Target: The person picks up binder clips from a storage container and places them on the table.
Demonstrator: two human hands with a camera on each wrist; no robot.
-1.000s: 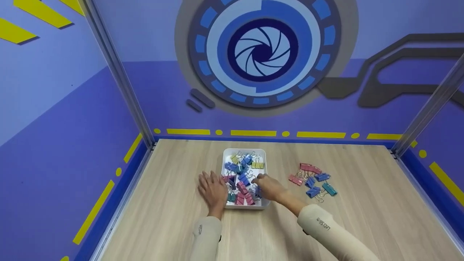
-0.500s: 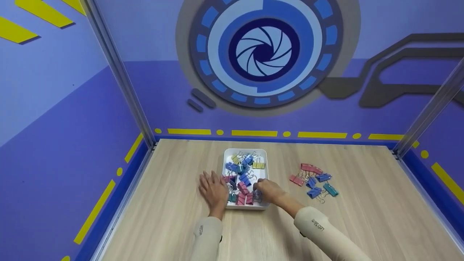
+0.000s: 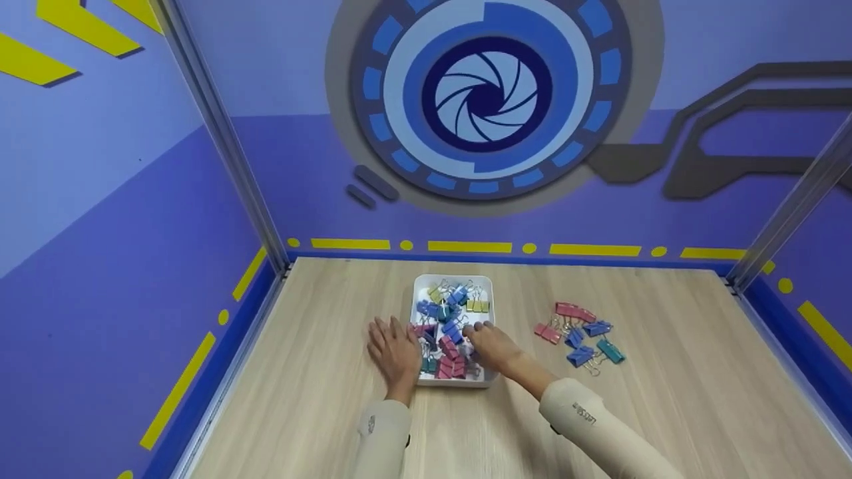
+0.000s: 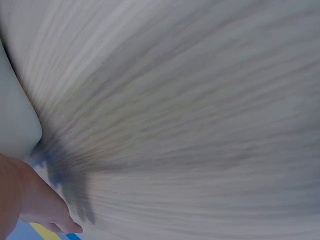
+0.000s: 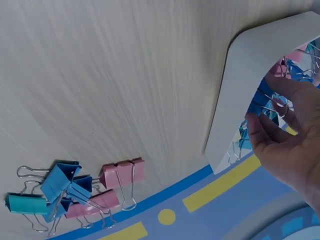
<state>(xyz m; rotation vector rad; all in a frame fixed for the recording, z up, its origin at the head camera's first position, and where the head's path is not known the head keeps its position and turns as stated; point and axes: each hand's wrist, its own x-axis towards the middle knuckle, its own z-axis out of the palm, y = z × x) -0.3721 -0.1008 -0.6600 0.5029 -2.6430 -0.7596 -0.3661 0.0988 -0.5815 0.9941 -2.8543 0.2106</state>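
A white tray [image 3: 491,293] holds several binder clips in blue, pink, yellow and green. My left hand [image 3: 396,352] lies with fingers extended along the tray's left side, its inner edge against the wall; the left wrist view shows part of this hand [image 4: 45,200]. Over the tray's right side is my right hand [image 3: 494,347], fingers curled inside the rim. In the right wrist view, the thumb and fingers of this hand [image 5: 292,135] pinch a blue binder clip [image 5: 260,97], partly hidden by the fingers.
On the wooden tabletop [image 3: 299,372], right of the tray, lies a loose group of pink, blue and green binder clips, among them a green binder clip [image 3: 611,350] and a pink binder clip [image 3: 547,333]. Printed panels [image 3: 373,226] wall in the table's back and sides.
My right hand has shifted slightly within the tray's right side, its fingers now a little farther from the near edge. The left hand stays in place beside the tray.
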